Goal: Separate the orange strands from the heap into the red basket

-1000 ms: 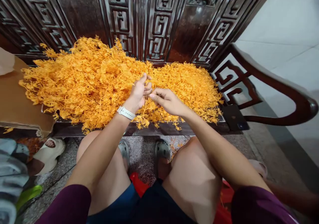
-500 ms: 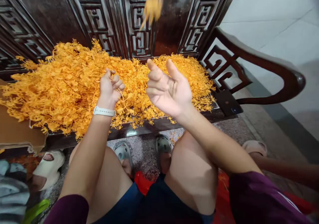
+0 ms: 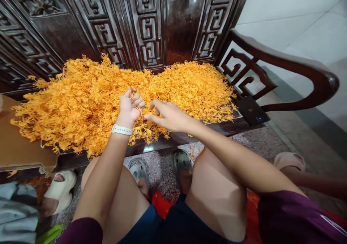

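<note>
A pale-banded wrist leads to my left hand (image 3: 131,105), closed around the stem of a thin orange plastic sprig (image 3: 141,117). Small spidery orange bits hang from the sprig below the fingers. Just to the right, my right hand (image 3: 173,116) is palm down with thumb and fingers apart, holding nothing that I can see; its fingertips point at the sprig. Both hands are over the front of a big heap of tangled orange plastic sprigs (image 3: 86,95). A second heap of looser orange pieces (image 3: 195,86) spreads on the right.
The heaps lie on a dark carved wooden bench (image 3: 173,140) with a curved armrest (image 3: 298,65). A dark flat device (image 3: 252,112) rests at its right end. A cardboard box (image 3: 25,150) is at left. Other people's feet in slippers (image 3: 60,189) show on both sides.
An orange piece that was in mid-air above my raised right hand is out of sight. My right hand has turned palm down and come lower, closer to my left hand, which still holds the sprig.
</note>
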Demonstrator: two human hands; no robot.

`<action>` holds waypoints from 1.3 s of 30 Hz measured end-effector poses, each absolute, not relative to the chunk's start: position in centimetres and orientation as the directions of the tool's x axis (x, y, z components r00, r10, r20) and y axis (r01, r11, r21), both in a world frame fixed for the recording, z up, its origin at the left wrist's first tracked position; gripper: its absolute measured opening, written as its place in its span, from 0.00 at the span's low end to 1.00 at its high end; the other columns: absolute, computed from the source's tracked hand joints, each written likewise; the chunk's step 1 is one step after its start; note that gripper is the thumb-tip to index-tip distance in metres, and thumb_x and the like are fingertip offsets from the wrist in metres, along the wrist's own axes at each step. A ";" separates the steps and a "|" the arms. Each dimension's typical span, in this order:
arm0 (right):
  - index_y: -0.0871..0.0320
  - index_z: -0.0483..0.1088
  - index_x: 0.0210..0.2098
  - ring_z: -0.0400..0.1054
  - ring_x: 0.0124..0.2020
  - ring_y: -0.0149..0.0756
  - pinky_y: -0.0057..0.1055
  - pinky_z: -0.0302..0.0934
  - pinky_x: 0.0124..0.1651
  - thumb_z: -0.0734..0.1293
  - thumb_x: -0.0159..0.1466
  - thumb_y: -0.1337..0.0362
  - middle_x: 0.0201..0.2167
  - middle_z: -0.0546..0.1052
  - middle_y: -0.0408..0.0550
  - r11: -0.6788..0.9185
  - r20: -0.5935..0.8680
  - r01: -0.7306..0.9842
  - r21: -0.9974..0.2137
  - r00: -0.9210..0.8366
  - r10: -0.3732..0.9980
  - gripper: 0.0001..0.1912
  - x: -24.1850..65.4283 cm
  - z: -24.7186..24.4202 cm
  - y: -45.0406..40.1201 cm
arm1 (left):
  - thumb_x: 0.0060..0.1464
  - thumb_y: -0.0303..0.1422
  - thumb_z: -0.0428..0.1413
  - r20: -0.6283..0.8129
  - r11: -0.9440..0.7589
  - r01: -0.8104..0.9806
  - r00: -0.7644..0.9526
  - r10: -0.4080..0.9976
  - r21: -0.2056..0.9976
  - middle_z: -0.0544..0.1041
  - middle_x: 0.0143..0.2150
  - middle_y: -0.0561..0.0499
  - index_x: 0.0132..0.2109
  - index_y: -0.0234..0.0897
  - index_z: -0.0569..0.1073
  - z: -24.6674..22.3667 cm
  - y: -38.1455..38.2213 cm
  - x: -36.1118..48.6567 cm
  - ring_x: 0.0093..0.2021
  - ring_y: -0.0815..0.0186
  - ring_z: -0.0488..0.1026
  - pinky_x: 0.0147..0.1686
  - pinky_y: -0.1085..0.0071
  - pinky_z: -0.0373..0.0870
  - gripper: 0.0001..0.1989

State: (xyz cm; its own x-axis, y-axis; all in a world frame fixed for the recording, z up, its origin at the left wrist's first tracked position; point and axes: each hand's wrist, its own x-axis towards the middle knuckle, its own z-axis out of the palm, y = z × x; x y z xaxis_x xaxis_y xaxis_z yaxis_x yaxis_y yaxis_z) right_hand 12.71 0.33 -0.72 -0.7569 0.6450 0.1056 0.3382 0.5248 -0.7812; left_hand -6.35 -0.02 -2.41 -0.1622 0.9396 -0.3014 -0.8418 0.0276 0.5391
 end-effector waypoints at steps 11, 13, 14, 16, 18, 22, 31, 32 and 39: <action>0.56 0.67 0.35 0.60 0.28 0.32 0.35 0.49 0.35 0.66 0.73 0.55 0.26 0.68 0.41 0.553 0.066 0.320 -0.770 -0.821 0.567 0.13 12.1 -0.6 0.2 | 0.78 0.38 0.43 -0.264 -0.076 -0.852 -0.243 0.933 0.518 0.48 0.15 0.64 0.31 0.38 0.64 -1.4 -0.1 -7.7 0.12 0.77 0.45 0.16 0.76 0.44 0.22; 0.56 0.69 0.44 0.62 0.28 0.33 0.34 0.50 0.34 0.69 0.71 0.52 0.27 0.71 0.41 0.495 0.036 0.349 -0.796 -0.789 0.614 0.14 12.0 -0.6 0.1 | 0.78 0.38 0.43 -0.253 -0.079 -0.855 -0.239 0.938 0.513 0.49 0.15 0.64 0.31 0.37 0.65 -1.5 -0.1 -7.8 0.12 0.77 0.45 0.16 0.76 0.43 0.23; 0.56 0.69 0.45 0.62 0.28 0.33 0.34 0.50 0.33 0.69 0.71 0.50 0.27 0.71 0.41 0.463 0.021 0.361 -0.810 -0.771 0.637 0.15 11.9 -0.7 0.2 | 0.78 0.38 0.43 -0.251 -0.074 -0.857 -0.230 0.940 0.510 0.49 0.15 0.63 0.31 0.37 0.65 -1.4 -0.2 -7.7 0.12 0.77 0.45 0.16 0.76 0.44 0.23; 0.55 0.68 0.43 0.60 0.26 0.33 0.34 0.48 0.31 0.67 0.72 0.47 0.24 0.67 0.39 0.426 0.004 0.387 -0.818 -0.736 0.677 0.17 11.6 -1.4 0.6 | 0.78 0.37 0.42 -0.253 -0.051 -0.863 -0.203 0.946 0.503 0.48 0.15 0.63 0.31 0.37 0.66 -1.3 -0.3 -7.4 0.12 0.77 0.45 0.16 0.76 0.44 0.23; 0.55 0.67 0.44 0.58 0.25 0.33 0.34 0.47 0.30 0.66 0.73 0.46 0.22 0.66 0.39 0.413 -0.004 0.392 -0.822 -0.729 0.684 0.18 11.2 -2.2 1.2 | 0.78 0.37 0.42 -0.256 -0.032 -0.870 -0.180 0.950 0.492 0.48 0.15 0.63 0.31 0.37 0.66 -1.0 -0.4 -7.2 0.12 0.77 0.45 0.16 0.76 0.45 0.23; 0.55 0.66 0.36 0.62 0.28 0.33 0.34 0.54 0.35 0.62 0.76 0.47 0.26 0.71 0.43 0.400 -0.005 0.237 -0.885 -0.865 0.501 0.19 10.4 -2.9 1.7 | 0.78 0.38 0.43 -0.259 -0.029 -0.878 -0.172 0.950 0.477 0.47 0.15 0.63 0.31 0.37 0.66 -0.6 -0.5 -7.9 0.12 0.77 0.45 0.15 0.75 0.44 0.23; 0.55 0.62 0.32 0.56 0.28 0.32 0.33 0.49 0.38 0.60 0.77 0.60 0.24 0.61 0.39 0.665 0.128 0.055 -0.745 -0.966 0.223 0.16 10.5 3.0 -2.3 | 0.78 0.36 0.42 -0.229 -0.154 -0.906 -0.259 0.938 0.394 0.46 0.14 0.64 0.32 0.39 0.64 -0.1 -0.5 -10.0 0.12 0.76 0.43 0.14 0.76 0.42 0.21; 0.56 0.64 0.32 0.58 0.29 0.32 0.33 0.51 0.39 0.61 0.77 0.60 0.25 0.64 0.40 0.608 0.121 -0.013 -0.794 -0.983 0.138 0.15 10.7 3.5 -2.6 | 0.78 0.36 0.43 -0.209 -0.176 -0.909 -0.269 0.940 0.378 0.47 0.14 0.63 0.32 0.39 0.64 -0.1 -0.4 -10.2 0.12 0.76 0.43 0.14 0.76 0.42 0.21; 0.56 0.74 0.45 0.63 0.28 0.33 0.33 0.61 0.36 0.69 0.69 0.43 0.28 0.71 0.43 -0.181 0.213 -0.297 -0.938 -0.902 0.376 0.22 12.3 3.7 -0.9 | 0.76 0.37 0.35 -0.188 -0.330 -0.903 -0.387 0.903 0.275 0.49 0.12 0.58 0.28 0.40 0.58 -0.2 -1.3 -16.9 0.12 0.73 0.43 0.14 0.74 0.42 0.25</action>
State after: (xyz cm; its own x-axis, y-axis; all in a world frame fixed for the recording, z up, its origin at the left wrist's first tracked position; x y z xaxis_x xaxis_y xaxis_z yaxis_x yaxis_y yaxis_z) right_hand 12.26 -0.92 3.74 -0.9018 0.3760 0.2132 -0.2971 -0.1810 -0.9375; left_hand -16.94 -1.29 -0.25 -0.3872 0.9026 -0.1881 -0.9031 -0.3301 0.2747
